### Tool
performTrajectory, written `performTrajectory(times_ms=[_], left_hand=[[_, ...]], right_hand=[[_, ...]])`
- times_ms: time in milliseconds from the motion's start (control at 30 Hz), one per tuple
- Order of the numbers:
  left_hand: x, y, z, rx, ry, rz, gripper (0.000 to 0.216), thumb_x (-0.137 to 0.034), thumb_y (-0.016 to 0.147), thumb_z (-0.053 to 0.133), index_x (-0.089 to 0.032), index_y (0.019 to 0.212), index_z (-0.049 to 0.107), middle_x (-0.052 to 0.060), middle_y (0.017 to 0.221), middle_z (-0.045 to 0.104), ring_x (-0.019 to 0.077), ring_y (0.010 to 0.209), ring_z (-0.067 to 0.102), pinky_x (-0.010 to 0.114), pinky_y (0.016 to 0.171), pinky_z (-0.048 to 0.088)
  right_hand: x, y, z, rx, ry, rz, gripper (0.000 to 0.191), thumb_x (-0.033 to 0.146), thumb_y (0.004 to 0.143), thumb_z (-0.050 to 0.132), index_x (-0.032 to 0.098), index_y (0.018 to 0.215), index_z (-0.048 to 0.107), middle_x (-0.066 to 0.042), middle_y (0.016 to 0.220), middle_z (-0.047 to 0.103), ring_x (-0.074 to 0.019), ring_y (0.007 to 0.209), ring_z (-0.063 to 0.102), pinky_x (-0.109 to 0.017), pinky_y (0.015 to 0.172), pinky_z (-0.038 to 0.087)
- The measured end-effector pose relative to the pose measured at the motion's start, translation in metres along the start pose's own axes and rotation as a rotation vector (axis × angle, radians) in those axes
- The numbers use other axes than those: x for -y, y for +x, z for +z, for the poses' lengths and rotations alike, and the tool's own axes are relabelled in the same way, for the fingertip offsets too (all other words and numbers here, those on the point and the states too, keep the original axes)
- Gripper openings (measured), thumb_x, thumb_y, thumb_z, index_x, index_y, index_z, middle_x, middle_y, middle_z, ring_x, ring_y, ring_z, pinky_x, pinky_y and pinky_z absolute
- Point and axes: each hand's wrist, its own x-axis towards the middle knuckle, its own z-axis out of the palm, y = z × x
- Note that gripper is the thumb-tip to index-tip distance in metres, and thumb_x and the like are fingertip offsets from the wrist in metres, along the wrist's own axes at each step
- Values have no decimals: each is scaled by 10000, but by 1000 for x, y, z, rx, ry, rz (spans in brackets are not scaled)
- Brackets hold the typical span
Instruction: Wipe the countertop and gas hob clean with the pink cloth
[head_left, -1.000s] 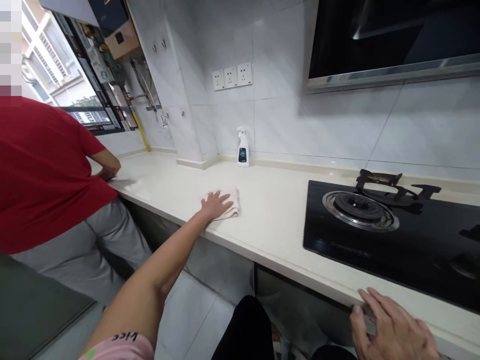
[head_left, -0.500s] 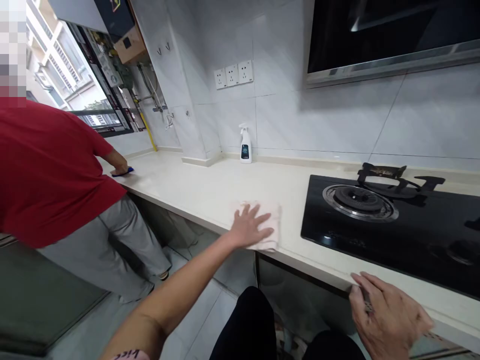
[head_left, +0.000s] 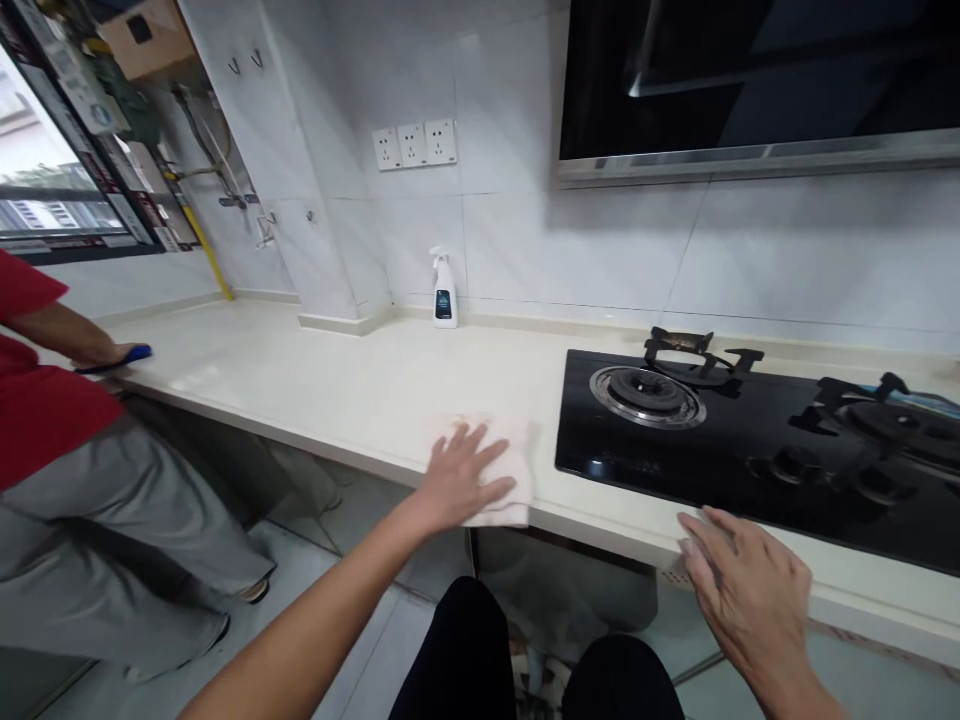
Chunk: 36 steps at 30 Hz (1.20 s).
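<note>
My left hand (head_left: 459,480) lies flat with fingers spread on a pale pink cloth (head_left: 504,470), pressing it onto the cream countertop (head_left: 315,380) near the front edge, just left of the black gas hob (head_left: 750,450). My right hand (head_left: 742,590) rests with fingers stretched out on the counter's front edge in front of the hob, holding nothing.
A white spray bottle (head_left: 444,290) stands against the tiled wall. A range hood (head_left: 750,90) hangs above the hob. At the left a person in a red shirt (head_left: 37,400) holds a blue object (head_left: 135,353) on the counter. Wall sockets (head_left: 414,146) sit above.
My left hand has slid the cloth rightwards along the counter towards the hob and nearer the front edge. The view has swung right, showing more of the hob.
</note>
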Motion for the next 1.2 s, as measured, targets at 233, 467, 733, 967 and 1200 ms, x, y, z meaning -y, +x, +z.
performTrajectory(times_ms=[233,467,733,967,1200], left_hand=[[49,-11,9,-343,100,-87,329,-463,1022,534,-301,1165,782,133,1169,740,351,1128,635,515,997,521],[-15,14,15,-420,-159,131,346,-432,1066,463,-270,1144,757,96,1029,740,285,1038,658,435,932,547],[-108,72,18,-122,-137,171,455,-533,1022,579,-338,1418,691,95,1610,544,399,1486,463,620,1165,433],[-177,98,22,143,-94,322,685,-724,1017,434,-415,1628,463,76,1799,195,499,1637,114,780,1250,123],[-265,151,31,339,-227,433,865,-851,918,424,-430,1671,361,36,1816,65,496,1646,-14,798,1242,-24]], right_hand=[[3,-11,9,-88,-22,84,317,359,1069,493,272,1264,726,-71,1265,749,-282,1196,650,-457,999,353],[13,-8,18,-212,-41,95,256,285,1032,565,261,1212,745,-53,1207,770,-267,1156,657,-437,1002,361],[12,-7,13,-137,-8,79,289,283,1032,552,270,1261,726,-53,1264,751,-259,1194,640,-419,1020,357],[21,-5,20,-189,3,177,263,234,1001,568,253,1217,717,-65,1219,758,-274,1170,647,-449,1039,358],[10,-16,25,-261,42,124,225,353,1038,569,182,1177,616,-156,1179,690,-299,1146,632,-465,1025,416]])
